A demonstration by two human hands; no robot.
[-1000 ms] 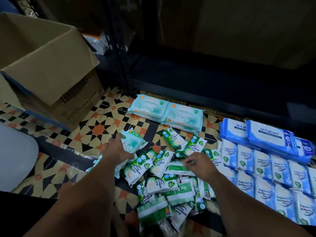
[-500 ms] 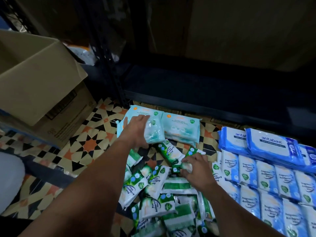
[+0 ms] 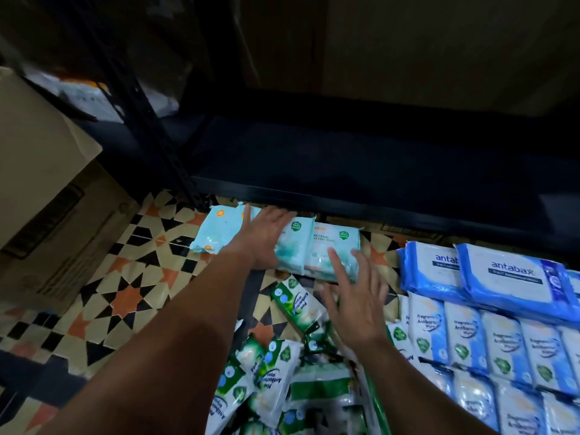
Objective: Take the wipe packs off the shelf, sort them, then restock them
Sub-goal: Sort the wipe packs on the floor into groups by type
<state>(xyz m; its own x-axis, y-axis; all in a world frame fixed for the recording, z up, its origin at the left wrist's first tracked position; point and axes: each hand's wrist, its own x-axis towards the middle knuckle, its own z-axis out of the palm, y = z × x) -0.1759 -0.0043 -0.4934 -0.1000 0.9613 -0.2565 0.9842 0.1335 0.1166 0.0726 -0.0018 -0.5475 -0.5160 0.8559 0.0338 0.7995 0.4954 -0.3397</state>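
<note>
Patterned tile floor (image 3: 125,296) before a dark, bare shelf (image 3: 361,158).
Left hand (image 3: 266,237) lies flat, fingers straight, on the pale teal wipe packs (image 3: 332,246); right hand (image 3: 354,296) hovers spread just beside them, holding nothing. A careless sweep could likely knock them into the loose green packs (image 3: 295,302) nearby, mixing sorts.

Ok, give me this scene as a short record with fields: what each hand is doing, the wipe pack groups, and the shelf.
left hand: the left hand lies flat, fingers straight, on the pale teal packs
right hand: the right hand is open, fingers spread, at the near edge of the teal packs
green packs: a loose pile of green packs on the tiled floor
blue antabax packs: the blue antabax packs are stacked at right
light blue packs: the light blue packs lie in rows
shelf: the dark shelf shows no packs
</note>
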